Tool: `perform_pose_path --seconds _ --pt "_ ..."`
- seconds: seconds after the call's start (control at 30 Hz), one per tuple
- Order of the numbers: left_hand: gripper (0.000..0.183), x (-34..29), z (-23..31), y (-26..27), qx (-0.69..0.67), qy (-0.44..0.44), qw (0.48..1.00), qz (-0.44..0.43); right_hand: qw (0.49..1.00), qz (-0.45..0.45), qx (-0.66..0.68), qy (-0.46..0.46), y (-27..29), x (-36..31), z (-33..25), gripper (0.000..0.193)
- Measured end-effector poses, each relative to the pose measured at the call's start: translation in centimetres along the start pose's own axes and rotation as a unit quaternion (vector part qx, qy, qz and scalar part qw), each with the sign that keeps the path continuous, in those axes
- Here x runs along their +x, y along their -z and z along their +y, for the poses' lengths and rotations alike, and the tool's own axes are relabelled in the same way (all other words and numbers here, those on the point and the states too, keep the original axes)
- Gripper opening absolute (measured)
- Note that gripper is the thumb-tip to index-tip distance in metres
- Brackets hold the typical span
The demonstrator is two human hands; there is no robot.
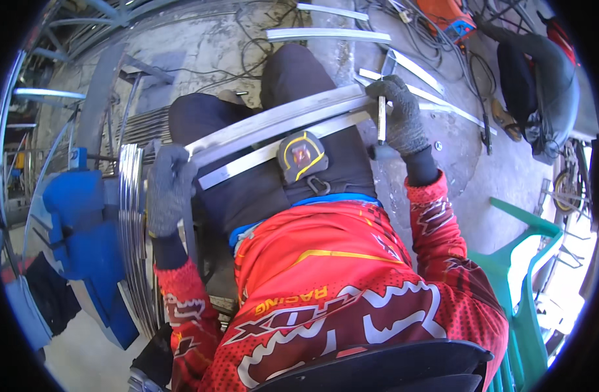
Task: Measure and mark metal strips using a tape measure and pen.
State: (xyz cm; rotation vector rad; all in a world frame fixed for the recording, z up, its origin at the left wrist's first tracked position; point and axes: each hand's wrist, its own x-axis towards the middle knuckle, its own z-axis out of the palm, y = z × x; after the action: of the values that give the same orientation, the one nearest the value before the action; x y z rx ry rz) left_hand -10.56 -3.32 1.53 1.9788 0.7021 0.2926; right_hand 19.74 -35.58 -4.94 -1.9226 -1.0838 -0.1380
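Observation:
Across my thighs lie two silver metal bars: a wider upper bar (280, 121) and a thinner lower bar (240, 168) nearer my waist. My left hand (167, 189), in a dark grey knit glove, closes at the left end of the upper bar. My right hand (402, 117), gloved alike, is closed by the right end of that bar. A slim silver-white marker-like stick (381, 119) with a dark lower end points down from its fingers. A black and yellow tape measure (302, 157) rests at my lap, with a dark clip (318, 187) beside it.
Bundled metal strips (131, 215) and a blue machine (84, 222) stand at the left. More metal bars (329, 34) and cables lie on the floor ahead. An orange machine (443, 18) is at the far right, near another person (541, 85). A green plastic chair (524, 261) stands right.

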Motion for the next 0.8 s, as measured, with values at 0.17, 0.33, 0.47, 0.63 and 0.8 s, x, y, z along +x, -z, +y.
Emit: perform_pose_path --seconds 0.17,0.33,0.47,0.63,0.8 --pt "0.014 5.5 -0.1 1.4 -0.043 0.003 0.999 0.004 0.999 -0.006 -0.031 0.042 -0.1 4.7 0.9 0.034" --pt "0.015 9.2 -0.8 0.8 0.078 -0.061 0.995 0.008 0.998 -0.03 0.046 0.02 -1.1 8.3 3.3 0.027" --pt "0.017 8.0 -0.3 0.8 0.015 0.049 0.999 0.001 0.97 -0.037 0.191 -0.149 -3.0 8.6 5.4 0.014" --pt "0.008 8.8 -3.5 2.1 0.175 -0.112 0.977 -0.05 0.957 -0.105 0.193 -0.191 -5.4 8.7 5.4 0.015" --pt "0.011 8.9 -2.9 2.1 0.224 -0.104 0.969 -0.008 0.944 -0.094 0.223 -0.225 -6.7 7.3 7.2 0.012"
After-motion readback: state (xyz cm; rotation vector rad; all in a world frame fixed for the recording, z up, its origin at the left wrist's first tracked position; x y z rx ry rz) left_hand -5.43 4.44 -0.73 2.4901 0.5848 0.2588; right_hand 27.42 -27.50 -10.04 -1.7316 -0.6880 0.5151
